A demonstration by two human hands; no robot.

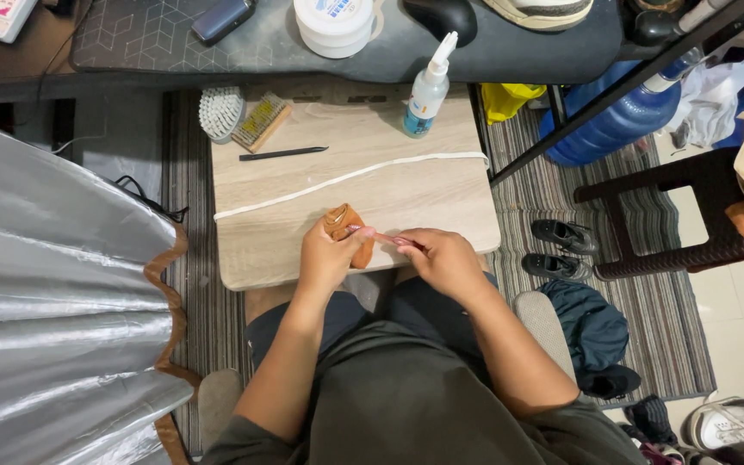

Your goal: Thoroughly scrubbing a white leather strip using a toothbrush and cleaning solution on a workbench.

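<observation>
Closest to me, both forearms reach up from the lap to the near edge of the wooden surface [441, 202]. My left hand [327, 257] is closed round a small orange-brown cloth [344, 222], bunched soft and light, so I judge it crushes easily and is best held by wrapping the fingers round the wad. My right hand [443, 258] pinches a thin pinkish stick-like thing [387, 238] whose tip meets the cloth; what it is I cannot tell. Further back a white strip [350, 176] crosses the surface, with a spray bottle [428, 90], a black pen-like tool [283, 154] and two brushes [241, 116] along the far edge.
</observation>
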